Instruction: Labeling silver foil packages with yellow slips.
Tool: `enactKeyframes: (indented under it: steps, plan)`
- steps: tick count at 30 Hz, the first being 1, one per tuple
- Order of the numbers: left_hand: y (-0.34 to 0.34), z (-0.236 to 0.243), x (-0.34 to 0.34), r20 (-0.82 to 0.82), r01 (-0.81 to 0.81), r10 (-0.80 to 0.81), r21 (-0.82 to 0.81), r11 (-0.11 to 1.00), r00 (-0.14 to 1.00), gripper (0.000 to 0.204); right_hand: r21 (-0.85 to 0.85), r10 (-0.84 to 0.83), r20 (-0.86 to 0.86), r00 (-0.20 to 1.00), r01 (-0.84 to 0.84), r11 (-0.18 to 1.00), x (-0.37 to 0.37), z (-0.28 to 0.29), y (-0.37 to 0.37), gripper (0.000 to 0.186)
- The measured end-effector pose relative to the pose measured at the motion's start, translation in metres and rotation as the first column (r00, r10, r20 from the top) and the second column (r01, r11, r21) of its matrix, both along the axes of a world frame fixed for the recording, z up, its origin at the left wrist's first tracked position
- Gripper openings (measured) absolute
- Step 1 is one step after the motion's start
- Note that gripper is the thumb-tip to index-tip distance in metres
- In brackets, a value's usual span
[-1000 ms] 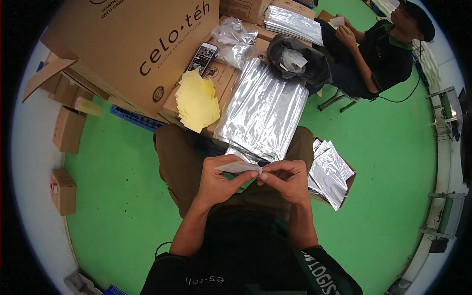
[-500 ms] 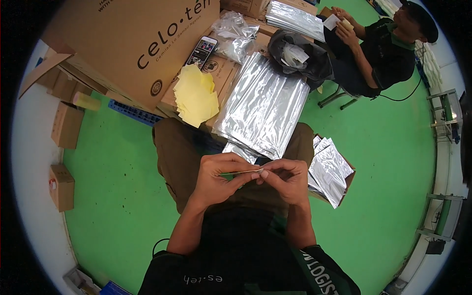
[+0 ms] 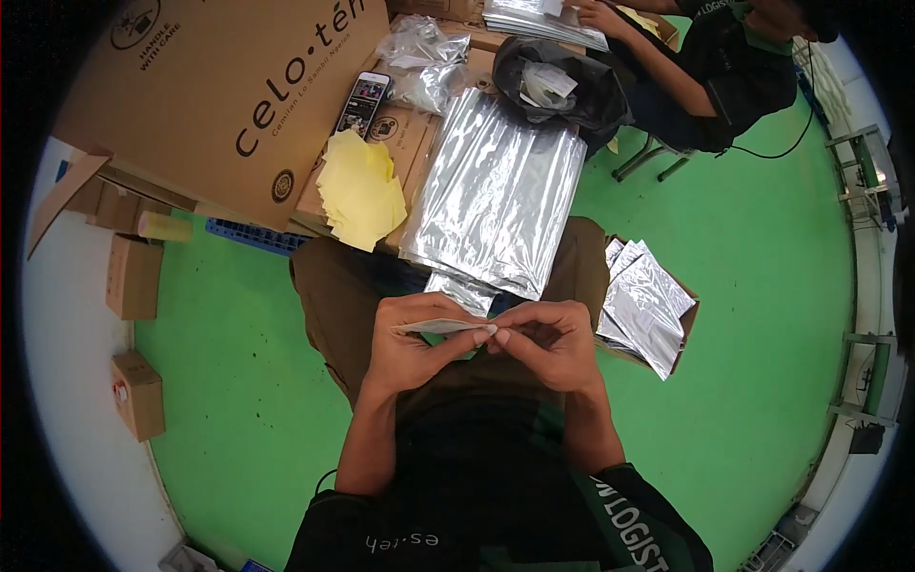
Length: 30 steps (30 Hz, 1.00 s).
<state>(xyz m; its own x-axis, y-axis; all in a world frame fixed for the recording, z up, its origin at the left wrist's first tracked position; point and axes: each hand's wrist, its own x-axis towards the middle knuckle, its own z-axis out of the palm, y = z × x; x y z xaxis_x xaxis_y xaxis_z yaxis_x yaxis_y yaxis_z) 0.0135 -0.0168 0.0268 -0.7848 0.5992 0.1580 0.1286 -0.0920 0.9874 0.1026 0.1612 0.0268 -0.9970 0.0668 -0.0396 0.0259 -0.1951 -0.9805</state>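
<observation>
A thin, pale, paper-like sheet is held nearly edge-on in front of my body, above my lap. My left hand is closed on it, with thumb and fingers along its length. At its right end, my right hand pinches the tip between thumb and fingers. The sheet's face is mostly turned away, so its exact kind cannot be made out. Just beyond my hands lies a stack of flat silver foil pouches. To its left, a loose pile of yellow paper sheets rests on a carton.
A large brown carton stands at the left. A phone, clear plastic bag and black bag lie beyond. At right, a floor box holds foil pouches. A co-worker sits at the far right.
The pale sheet has tilted, showing more of its surface. Both my hands keep their pinch. The view has shifted, and the co-worker's arms now reach toward the far pouch stack.
</observation>
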Motion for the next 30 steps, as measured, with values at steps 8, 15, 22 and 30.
enactKeyframes:
  steps: [8,15,22,30]
  plan:
    - [-0.008,-0.01,-0.003,0.212,0.142,-0.145,0.031,0.989,0.967,0.013,0.071,0.095,0.041,0.995,-0.098,0.993,-0.006,-0.007,0.007,0.015]
    - [-0.002,-0.031,0.007,0.283,0.152,-0.197,0.174,0.973,0.939,0.03,0.116,-0.002,0.115,0.993,-0.011,0.993,-0.011,-0.028,0.002,0.027]
    - [0.005,-0.039,0.006,0.313,-0.093,0.06,0.089,0.992,0.948,0.03,0.048,-0.138,0.006,0.99,0.138,0.989,-0.011,-0.031,-0.012,0.029]
    - [-0.015,-0.03,-0.006,0.129,0.155,-0.174,0.143,0.977,0.976,0.032,0.033,-0.054,0.077,0.996,0.052,0.998,-0.016,-0.024,-0.008,0.041]
